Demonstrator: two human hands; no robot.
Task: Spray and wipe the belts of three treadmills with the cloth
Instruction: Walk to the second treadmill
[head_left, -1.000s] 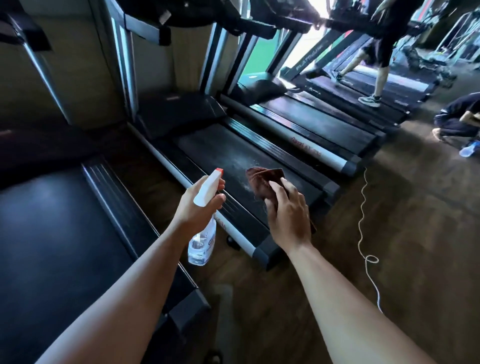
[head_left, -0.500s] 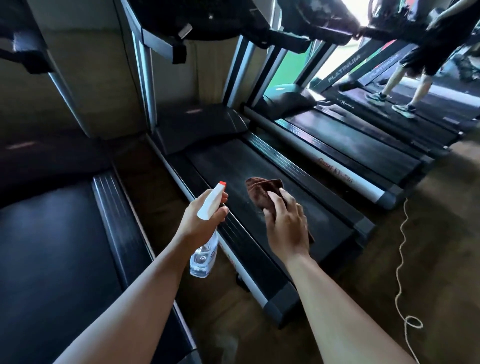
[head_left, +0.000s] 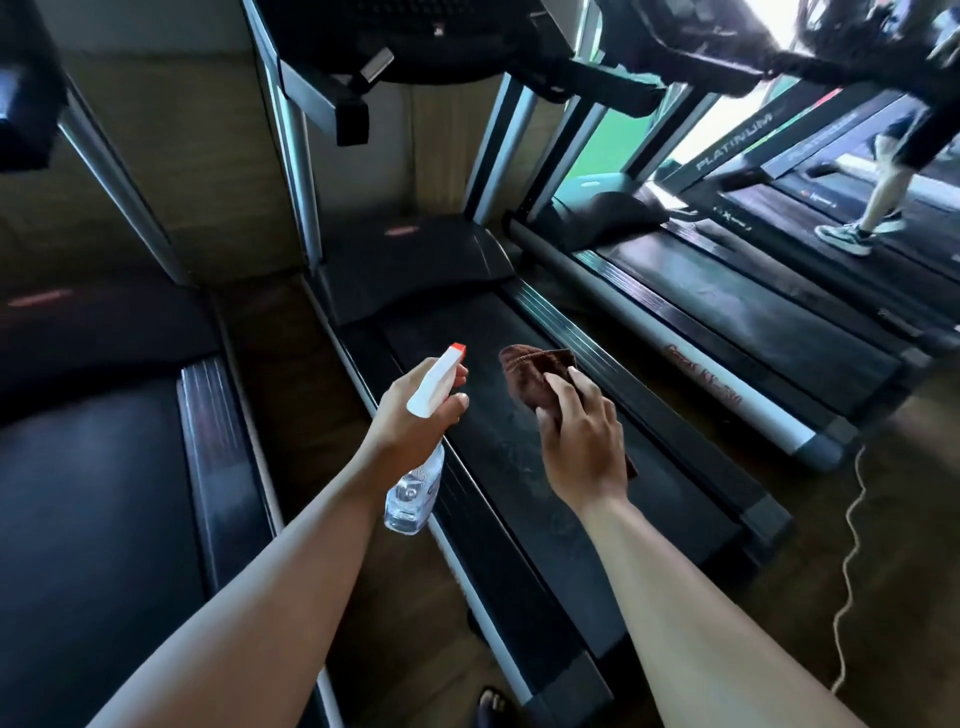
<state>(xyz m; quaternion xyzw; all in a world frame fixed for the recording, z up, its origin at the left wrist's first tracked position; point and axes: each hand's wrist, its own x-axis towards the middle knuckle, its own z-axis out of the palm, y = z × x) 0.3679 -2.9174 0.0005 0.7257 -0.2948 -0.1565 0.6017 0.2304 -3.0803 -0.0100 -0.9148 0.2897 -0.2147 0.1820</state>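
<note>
Holds the spray bottle (head_left: 415, 491) in the left hand (head_left: 410, 415), grip wrapped round its neck, over the left edge of the middle treadmill's belt (head_left: 511, 457). Pinches the bunched brown cloth (head_left: 535, 369) in the right hand (head_left: 582, 441) above the belt's middle, seemingly clear of it. Could mist the side rail (head_left: 470, 499) or the floor (head_left: 291, 415) beside it, being so near that edge, or could soak the cloth instead. Bottle's long axis near upright, nozzle (head_left: 457, 351) aimed ahead and rightward along the belt.

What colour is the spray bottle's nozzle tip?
Orange-red nozzle tip on a white spray head; head view.
</note>
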